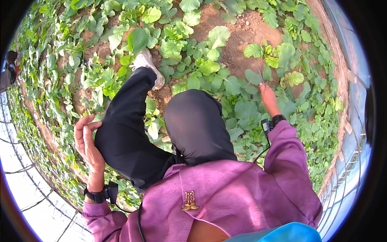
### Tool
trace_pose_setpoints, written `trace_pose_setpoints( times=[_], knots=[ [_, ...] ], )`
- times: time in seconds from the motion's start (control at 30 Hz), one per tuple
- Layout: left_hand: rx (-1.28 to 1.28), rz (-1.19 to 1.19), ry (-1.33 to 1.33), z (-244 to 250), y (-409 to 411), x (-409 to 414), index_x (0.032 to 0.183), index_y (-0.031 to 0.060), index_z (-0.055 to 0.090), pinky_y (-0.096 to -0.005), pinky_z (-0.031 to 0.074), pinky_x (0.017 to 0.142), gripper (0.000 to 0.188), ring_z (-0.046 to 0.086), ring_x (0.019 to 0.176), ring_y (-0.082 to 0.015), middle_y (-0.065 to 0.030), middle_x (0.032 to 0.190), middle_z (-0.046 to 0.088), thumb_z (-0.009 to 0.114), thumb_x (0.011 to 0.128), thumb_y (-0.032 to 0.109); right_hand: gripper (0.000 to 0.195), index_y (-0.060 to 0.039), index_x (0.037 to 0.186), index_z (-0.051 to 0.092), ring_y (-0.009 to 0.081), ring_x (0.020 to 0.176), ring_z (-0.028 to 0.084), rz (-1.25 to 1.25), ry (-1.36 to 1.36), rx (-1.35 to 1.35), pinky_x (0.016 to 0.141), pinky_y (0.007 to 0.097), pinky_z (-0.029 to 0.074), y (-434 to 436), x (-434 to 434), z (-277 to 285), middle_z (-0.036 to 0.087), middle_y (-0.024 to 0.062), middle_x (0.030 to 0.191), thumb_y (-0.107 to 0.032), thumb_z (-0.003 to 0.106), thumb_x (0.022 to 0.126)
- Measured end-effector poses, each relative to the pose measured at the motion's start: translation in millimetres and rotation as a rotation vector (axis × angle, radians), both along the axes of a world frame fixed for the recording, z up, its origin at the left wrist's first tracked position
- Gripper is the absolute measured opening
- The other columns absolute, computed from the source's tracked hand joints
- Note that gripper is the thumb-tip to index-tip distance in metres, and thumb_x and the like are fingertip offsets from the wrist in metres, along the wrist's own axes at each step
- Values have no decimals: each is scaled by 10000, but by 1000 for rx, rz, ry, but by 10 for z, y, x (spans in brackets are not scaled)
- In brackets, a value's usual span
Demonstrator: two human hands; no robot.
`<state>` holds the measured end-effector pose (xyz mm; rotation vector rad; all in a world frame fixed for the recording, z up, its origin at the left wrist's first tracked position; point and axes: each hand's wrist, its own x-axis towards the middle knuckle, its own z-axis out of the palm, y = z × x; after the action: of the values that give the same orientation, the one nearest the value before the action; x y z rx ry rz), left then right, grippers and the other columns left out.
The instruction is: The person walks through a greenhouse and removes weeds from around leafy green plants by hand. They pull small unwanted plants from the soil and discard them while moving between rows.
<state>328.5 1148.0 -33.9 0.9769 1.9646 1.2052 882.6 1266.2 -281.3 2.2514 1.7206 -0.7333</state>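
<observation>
My right hand [268, 98] reaches out over the leafy green plants, closed on a thin metal tool [260, 72] whose far end points at bare soil. Its exact kind cannot be told. Beside the tool's tip stands a small clump of lobed, light green leaves [272, 56]. My left hand [89, 142] is raised next to my bent left knee, its fingers curled loosely and apart, with nothing seen in it. Both wrists carry black straps with small devices and cables.
Rows of leafy plants [242, 110] grow around me in brown soil [239, 36]. My white shoe [146, 68] stands among the leaves. Plastic sheeting [356, 99] on a frame runs along the right edge. Part of another person [11, 68] shows at the far left.
</observation>
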Motion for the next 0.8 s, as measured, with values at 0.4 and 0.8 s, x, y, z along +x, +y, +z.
trace_pose_setpoints(
  times=[0.4, 0.8],
  knots=[
    [33, -113, 117, -6, -229, 156, 1259, -8, 357, -365, 293, 995, 518, 452, 1121, -231, -151, 1276, 414, 459, 875, 325, 578, 33, 760, 561, 297, 549, 621, -217, 259, -227, 620, 396, 491, 521, -834, -328, 607, 155, 628, -467, 302, 893],
    [28, -137, 72, 0, -113, 132, 1245, 0, 370, -375, 320, 970, 516, 474, 1079, -232, -143, 1248, 435, 464, 873, 345, 543, -13, 912, 533, 399, 847, 583, 201, 2, -72, 730, 487, 451, 657, -859, -197, 611, 241, 827, -517, 338, 867]
  ],
)
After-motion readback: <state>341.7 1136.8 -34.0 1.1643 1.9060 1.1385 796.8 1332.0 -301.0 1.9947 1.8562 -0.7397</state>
